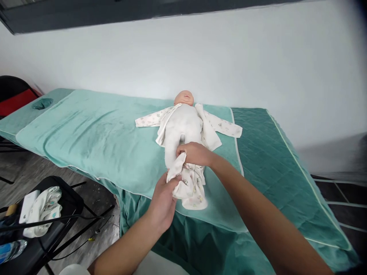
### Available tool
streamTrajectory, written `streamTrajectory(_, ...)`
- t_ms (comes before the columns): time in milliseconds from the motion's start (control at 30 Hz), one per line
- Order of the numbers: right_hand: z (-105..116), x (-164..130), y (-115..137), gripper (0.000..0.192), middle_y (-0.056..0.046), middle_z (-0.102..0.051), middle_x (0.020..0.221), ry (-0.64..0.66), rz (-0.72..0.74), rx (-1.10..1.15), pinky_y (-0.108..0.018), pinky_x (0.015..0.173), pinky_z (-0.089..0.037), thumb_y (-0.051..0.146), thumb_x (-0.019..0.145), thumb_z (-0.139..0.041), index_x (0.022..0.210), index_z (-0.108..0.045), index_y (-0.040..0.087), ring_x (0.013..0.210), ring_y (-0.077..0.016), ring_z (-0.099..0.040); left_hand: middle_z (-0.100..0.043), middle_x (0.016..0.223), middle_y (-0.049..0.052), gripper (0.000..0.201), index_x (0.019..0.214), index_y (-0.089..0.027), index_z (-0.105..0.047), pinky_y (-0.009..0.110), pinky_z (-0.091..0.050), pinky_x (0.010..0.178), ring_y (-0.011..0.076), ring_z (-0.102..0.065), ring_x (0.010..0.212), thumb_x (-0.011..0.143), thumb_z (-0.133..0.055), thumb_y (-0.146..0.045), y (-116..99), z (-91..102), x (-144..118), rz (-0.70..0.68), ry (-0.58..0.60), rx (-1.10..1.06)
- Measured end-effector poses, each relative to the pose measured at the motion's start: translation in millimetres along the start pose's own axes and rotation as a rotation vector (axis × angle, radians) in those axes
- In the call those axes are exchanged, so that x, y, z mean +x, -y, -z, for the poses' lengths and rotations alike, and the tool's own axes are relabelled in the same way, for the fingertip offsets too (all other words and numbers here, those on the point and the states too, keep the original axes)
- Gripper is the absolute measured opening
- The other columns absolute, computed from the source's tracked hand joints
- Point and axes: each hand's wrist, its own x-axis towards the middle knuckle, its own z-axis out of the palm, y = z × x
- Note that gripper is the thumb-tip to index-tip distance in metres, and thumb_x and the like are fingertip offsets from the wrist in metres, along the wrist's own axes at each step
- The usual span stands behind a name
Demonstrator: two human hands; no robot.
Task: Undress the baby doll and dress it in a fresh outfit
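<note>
A baby doll [183, 120] lies on its back on the green bed, its head toward the wall. On its arms is a white printed baby jacket [211, 131], hanging open at the front. Around the doll's lower legs are bunched white printed baby pants [195, 191]. My left hand [164, 198] grips the pants on the left side, thumb on top. Just above it, my right hand [195, 153] reaches across the doll's legs, its fingers closed on the cloth by the left leg. The doll's feet are hidden by the cloth.
A light green sheet [114, 126] covers much of the massage bed, whose face hole [42, 103] is at the far left. A black chair [69, 194] at the lower left holds folded clothes [46, 210] and a water bottle [13, 251]. The white wall [200, 53] borders the far side.
</note>
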Motion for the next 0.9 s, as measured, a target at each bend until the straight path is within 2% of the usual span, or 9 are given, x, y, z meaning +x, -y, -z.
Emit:
streamTrajectory(267, -4.1, -5.1, 8.7, 0.008, -0.001, -0.073, 0.083, 0.054, 0.009, -0.189, -0.029, 0.06, -0.028, 0.029, 0.076, -0.072, 0.077, -0.066, 0.023, 0.074, -0.0183, -0.062, -0.07, 0.097, 0.004, 0.031, 0.096, -0.018, -0.07, 0.024, -0.048, 0.078, 0.0145, -0.063, 0.085, 0.074, -0.084, -0.036, 31.2, 22.1, -15.3, -0.08, -0.209, -0.04)
streamTrajectory(467, -3.8, -11.3, 18.5, 0.017, 0.001, -0.074, 0.091, 0.091, -0.014, -0.265, -0.027, 0.061, -0.027, 0.04, 0.08, -0.07, 0.082, -0.066, 0.023, 0.082, -0.0179, -0.064, -0.064, 0.083, 0.0, 0.034, 0.093, -0.016, -0.068, 0.022, -0.041, 0.068, 0.0111, -0.054, 0.073, 0.07, -0.082, -0.037, 41.6, 51.0, -1.2, -0.223, -0.361, 0.128)
streamTrajectory(567, -4.7, -12.7, 20.3, 0.018, 0.001, -0.074, 0.093, 0.098, -0.022, -0.263, -0.027, 0.061, -0.027, 0.04, 0.081, -0.069, 0.083, -0.065, 0.023, 0.083, -0.0177, -0.064, -0.062, 0.082, 0.0, 0.03, 0.094, -0.015, -0.068, 0.023, -0.04, 0.068, 0.0117, -0.052, 0.073, 0.074, -0.077, -0.036, 38.8, 60.8, 7.2, -0.219, -0.332, 0.218)
streamTrajectory(700, -8.5, -13.1, 16.6, 0.01, 0.001, -0.074, 0.094, 0.074, -0.009, -0.241, -0.027, 0.062, -0.028, 0.033, 0.081, -0.066, 0.082, -0.066, 0.023, 0.086, -0.0189, -0.064, -0.061, 0.084, -0.001, 0.028, 0.096, -0.016, -0.066, 0.023, -0.039, 0.069, 0.0119, -0.05, 0.075, 0.081, -0.07, -0.039, 27.8, 61.9, 13.3, -0.2, -0.219, 0.393)
streamTrajectory(800, -12.0, -14.8, 10.9, 0.006, 0.002, -0.074, 0.094, 0.007, 0.003, -0.151, -0.027, 0.065, -0.03, 0.028, 0.082, -0.062, 0.083, -0.066, 0.024, 0.086, -0.0181, -0.064, -0.057, 0.08, -0.002, 0.027, 0.092, -0.016, -0.062, 0.023, -0.038, 0.068, 0.0115, -0.047, 0.073, 0.083, -0.069, -0.041, 16.6, 62.5, 19.8, -0.185, -0.138, 0.469)
streamTrajectory(900, -13.4, -17.5, 5.9, 0.009, 0.003, -0.074, 0.095, -0.043, -0.007, -0.017, -0.027, 0.068, -0.032, 0.026, 0.083, -0.06, 0.089, -0.067, 0.024, 0.086, -0.0169, -0.063, -0.052, 0.076, -0.003, 0.023, 0.088, -0.017, -0.06, 0.023, -0.035, 0.065, 0.0113, -0.045, 0.071, 0.084, -0.066, -0.039, 5.3, 66.7, 31.4, -0.258, -0.081, 0.619)
